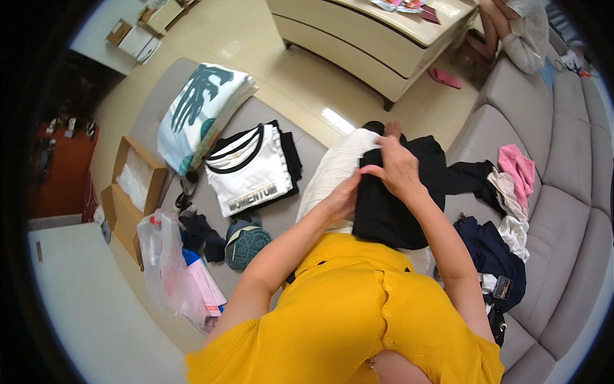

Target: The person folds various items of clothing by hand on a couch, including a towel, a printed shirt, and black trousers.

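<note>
A black folded garment (395, 206) lies across my lap, over white trousers (328, 161). At its left edge is my left hand (341, 198), holding that edge, with some fingers hidden by the cloth. My right hand (399, 168) rests over the upper part of the garment, thumb and fingers spread apart. Its thumb reaches toward the left hand's fingertips, and its other fingers are blurred. To the left, a white T-shirt with black trim (249, 168) lies folded on black clothing on the grey sofa seat (307, 134).
A folded patterned quilt (206, 110), teal cap (247, 242), plastic bag (165, 269) and opened cardboard box (122, 206) are at left. Loose clothes, including a navy garment (494, 254) and pink cloth (516, 173), lie at right. A drawer table (350, 43) and seated person (520, 36) are ahead.
</note>
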Tool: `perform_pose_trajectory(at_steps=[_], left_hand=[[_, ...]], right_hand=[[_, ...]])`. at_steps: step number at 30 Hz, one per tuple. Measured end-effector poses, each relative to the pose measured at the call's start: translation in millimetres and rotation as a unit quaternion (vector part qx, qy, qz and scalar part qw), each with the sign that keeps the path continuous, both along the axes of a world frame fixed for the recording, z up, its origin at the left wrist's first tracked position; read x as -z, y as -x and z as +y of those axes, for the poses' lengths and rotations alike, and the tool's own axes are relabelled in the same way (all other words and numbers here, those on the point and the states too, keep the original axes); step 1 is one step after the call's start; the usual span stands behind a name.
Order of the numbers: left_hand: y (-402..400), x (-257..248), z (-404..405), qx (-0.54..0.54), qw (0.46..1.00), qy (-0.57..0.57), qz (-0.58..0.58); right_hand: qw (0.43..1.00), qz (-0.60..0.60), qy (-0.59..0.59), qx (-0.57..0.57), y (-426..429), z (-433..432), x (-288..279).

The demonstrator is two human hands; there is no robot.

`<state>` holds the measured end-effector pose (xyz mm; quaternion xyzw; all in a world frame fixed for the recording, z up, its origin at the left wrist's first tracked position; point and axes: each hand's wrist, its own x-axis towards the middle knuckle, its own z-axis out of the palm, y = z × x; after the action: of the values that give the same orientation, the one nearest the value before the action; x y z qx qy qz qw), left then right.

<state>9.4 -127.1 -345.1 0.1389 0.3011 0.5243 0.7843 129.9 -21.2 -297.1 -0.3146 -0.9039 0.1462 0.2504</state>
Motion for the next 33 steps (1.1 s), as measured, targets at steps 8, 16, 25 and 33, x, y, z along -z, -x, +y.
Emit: perform_pose_trajectory(at_steps=[8, 16, 25, 33], left_hand=[[-18.1, -58.0, 6.9, 0.061, 0.985, -0.065, -0.149], [-3.3, -67.5, 9.3, 0.197, 0.967, -0.128, -0.096], [54.1, -26.0, -23.5, -0.041, 0.773, -0.209, 0.598], [181.3, 44.1, -117.5, 0.028, 0.369, -0.09, 0.925]], right_hand=[[0.955, -0.152, 0.222, 0.127, -35.0, -81.2, -53.3], [0.938, -0.03, 0.301, 0.17, -47.3, -49.7, -69.3], [0.821, 0.22, 0.507, 0.143, -99.6, -2.3, -98.3], [0.696, 0.522, 0.437, 0.229, -154.0, -1.1, -127.9]])
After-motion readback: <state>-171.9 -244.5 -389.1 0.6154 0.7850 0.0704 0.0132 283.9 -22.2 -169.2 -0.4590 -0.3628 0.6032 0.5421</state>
